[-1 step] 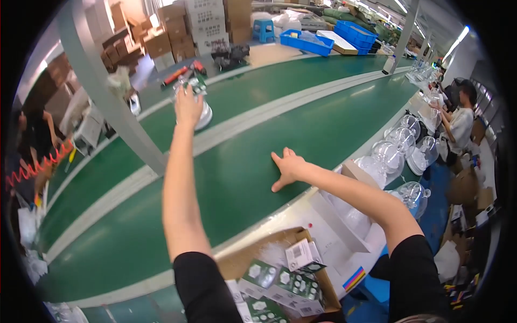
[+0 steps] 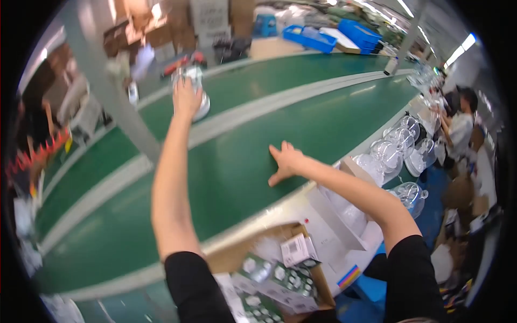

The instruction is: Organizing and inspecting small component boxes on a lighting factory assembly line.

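Two hands (image 2: pixel 186 100) (image 2: pixel 287 162) (bare) slightly leftward

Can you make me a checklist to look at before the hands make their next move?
1. Left hand at the clear piece with a white base: ok, its fingers are at the clear upper part.
2. Left hand's grip firm: cannot tell, the picture is blurry there.
3. Right hand free: ok, it holds nothing and its fingers are spread.
4. Right hand at that same piece too: not ok, it is apart from it, over the nearer green lane.
5. Small green and white cartons inside the cardboard box: ok, several lie there.
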`<state>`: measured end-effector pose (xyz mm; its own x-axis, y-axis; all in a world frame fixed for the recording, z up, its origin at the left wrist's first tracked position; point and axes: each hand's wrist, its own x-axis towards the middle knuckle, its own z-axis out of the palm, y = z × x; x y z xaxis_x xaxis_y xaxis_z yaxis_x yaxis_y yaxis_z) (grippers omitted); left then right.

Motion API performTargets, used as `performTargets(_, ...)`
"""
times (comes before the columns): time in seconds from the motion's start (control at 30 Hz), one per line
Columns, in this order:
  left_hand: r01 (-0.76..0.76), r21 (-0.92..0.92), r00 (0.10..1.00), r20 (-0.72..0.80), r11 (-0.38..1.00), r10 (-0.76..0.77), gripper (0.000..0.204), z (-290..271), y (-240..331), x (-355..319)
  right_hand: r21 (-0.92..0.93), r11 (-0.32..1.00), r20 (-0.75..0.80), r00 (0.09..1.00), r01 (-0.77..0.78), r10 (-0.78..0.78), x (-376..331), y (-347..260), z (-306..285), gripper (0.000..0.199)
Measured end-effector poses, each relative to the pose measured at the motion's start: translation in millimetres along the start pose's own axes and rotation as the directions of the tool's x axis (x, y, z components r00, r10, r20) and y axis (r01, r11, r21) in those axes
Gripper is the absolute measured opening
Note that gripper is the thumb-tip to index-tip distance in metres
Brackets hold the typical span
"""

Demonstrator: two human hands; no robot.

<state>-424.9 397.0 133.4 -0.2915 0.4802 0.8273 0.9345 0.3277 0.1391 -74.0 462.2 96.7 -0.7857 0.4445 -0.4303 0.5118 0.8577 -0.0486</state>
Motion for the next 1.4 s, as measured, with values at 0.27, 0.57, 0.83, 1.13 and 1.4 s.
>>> performTargets(0.27,0.174,-0.628,0.927,0.364,0.759,0.088,0.057,-245.8,209.2,-110.2,-0.049,0.997,-0.059,0.997,-0.062,0.059,9.0,45.6,-23.3,0.127)
performTargets(0.57,0.503,-0.5,0.858,0.391,0.705,-0.334,0.026,-348.8,255.1,-277.7,-0.051,0.932,-0.371,0.86,0.358,-0.351,-18.1,-13.4,-40.7,0.066)
performTargets(0.83,0.43,-0.378,0.903,0.181,0.82,-0.39,0.018,-355.9,238.4,-291.5,-0.17,0.557,-0.145,0.539,0.813,-0.83,-271.9,-152.2,16.6,0.039)
performTargets(1.13,0.298,-0.415,0.945,0.257,0.86,-0.204,0.013,-343.9,251.9,-292.8,-0.124,0.615,-0.425,0.519,0.778,-0.742,-310.6,-167.8,132.7,0.022)
performTargets(1.4,0.398,-0.439,0.917,0.215,0.805,-0.336,0.01,-347.8,254.1,-296.4,0.241,0.54,-0.73,0.517,0.806,-0.447,-305.2,-158.5,147.7,0.02)
